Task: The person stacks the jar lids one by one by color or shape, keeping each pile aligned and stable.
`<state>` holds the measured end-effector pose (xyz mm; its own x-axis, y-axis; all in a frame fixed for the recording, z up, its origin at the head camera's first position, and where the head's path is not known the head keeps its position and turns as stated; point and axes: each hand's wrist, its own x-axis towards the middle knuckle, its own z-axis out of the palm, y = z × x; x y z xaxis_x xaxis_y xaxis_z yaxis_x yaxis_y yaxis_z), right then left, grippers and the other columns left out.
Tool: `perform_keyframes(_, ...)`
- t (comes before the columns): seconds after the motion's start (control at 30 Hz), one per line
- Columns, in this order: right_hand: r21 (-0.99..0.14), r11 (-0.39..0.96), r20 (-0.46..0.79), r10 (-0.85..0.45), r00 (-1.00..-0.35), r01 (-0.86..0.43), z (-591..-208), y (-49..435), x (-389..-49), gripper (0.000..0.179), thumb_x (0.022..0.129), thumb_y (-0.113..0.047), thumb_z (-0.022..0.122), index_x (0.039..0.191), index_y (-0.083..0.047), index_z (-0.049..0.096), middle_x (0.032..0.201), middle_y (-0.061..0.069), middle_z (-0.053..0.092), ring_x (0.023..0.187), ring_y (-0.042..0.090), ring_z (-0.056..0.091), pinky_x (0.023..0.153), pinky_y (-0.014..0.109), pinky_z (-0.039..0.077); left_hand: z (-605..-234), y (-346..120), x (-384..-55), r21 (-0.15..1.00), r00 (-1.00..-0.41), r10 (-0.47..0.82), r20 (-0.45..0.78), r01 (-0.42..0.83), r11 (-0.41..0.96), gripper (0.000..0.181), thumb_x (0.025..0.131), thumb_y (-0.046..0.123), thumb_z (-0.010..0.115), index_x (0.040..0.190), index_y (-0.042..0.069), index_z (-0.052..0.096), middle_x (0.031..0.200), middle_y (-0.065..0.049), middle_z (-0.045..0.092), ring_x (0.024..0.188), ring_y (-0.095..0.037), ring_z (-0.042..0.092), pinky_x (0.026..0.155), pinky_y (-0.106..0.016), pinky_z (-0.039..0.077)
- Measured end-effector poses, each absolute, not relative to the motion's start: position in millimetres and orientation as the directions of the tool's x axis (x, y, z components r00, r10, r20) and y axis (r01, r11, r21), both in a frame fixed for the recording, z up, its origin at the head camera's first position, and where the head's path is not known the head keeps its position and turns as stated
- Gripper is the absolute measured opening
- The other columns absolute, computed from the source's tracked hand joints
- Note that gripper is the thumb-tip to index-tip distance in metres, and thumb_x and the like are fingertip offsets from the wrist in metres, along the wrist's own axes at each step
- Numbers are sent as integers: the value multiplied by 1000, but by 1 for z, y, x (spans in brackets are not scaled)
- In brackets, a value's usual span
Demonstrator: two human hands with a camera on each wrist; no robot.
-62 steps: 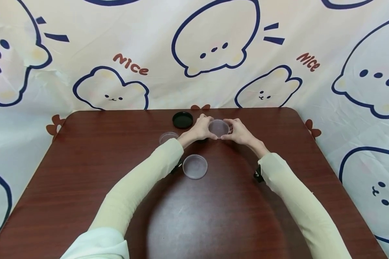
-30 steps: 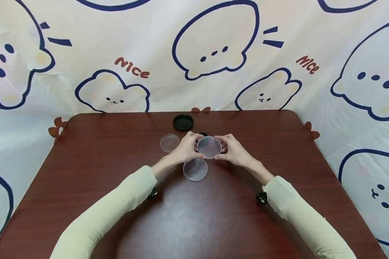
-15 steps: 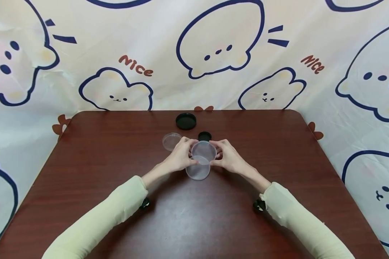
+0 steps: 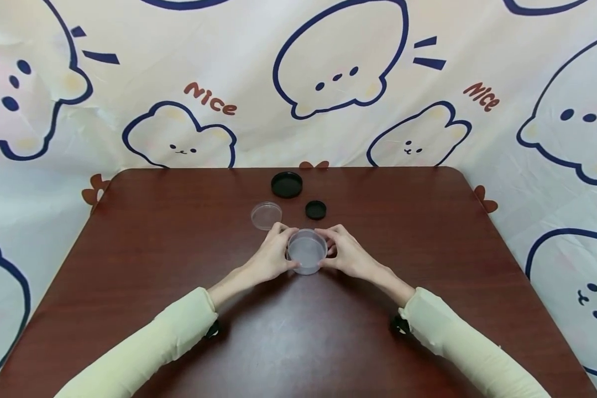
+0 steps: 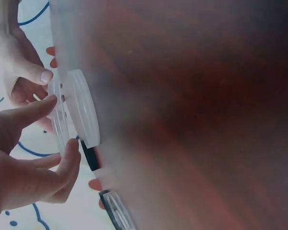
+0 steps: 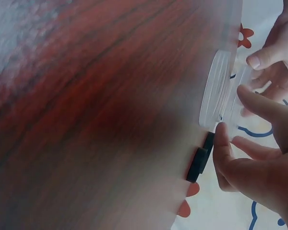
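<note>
My left hand [image 4: 268, 258] and my right hand [image 4: 349, 255] hold a clear, shallow round lid [image 4: 307, 247] between them, thumbs and fingers pinching its rim from opposite sides. Directly under it a clear round dish [image 5: 84, 108] sits on the table, mostly covered by the lid in the head view. Both wrist views show a narrow gap between the lid and the dish. Just beyond my left fingers lies another clear round dish [image 4: 266, 215]. A small black round dish [image 4: 315, 210] stands right behind the held lid.
A larger black round dish [image 4: 286, 184] stands near the far edge of the brown table [image 4: 403, 221]. Behind the table hangs a pale cloth [image 4: 258, 132] with cartoon drawings, which also runs down both sides.
Both hands have brought the clear lid from the far part of the table toward me, over the clear dish, and lowered it. The small black dish has come into full view.
</note>
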<state>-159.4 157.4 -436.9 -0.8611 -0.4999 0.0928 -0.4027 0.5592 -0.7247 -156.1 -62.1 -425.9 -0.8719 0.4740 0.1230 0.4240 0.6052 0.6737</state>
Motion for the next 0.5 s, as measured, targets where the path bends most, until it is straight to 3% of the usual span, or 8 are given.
perform_keyframes(0.3, -685, 584, 86, -529, -844, -436, -440, 157, -158, 71, 75, -4, 82, 137, 4, 49, 114, 20, 46, 87, 19, 60, 74, 26, 51, -430, -63, -153, 678, -885, 457, 82, 386, 625, 69, 70, 5, 86, 128, -9, 53, 118, -19, 46, 110, -34, 43, 89, -41, 44)
perform_keyframes(0.5, -659, 600, 78, -544, -835, -453, -442, 156, -157, 70, 76, -7, 82, 137, 5, 49, 114, 18, 46, 88, 19, 59, 74, 29, 51, -433, -65, -152, 686, -881, 468, 74, 386, 617, 68, 70, 5, 87, 128, -8, 54, 118, -19, 45, 106, -30, 47, 85, -36, 48)
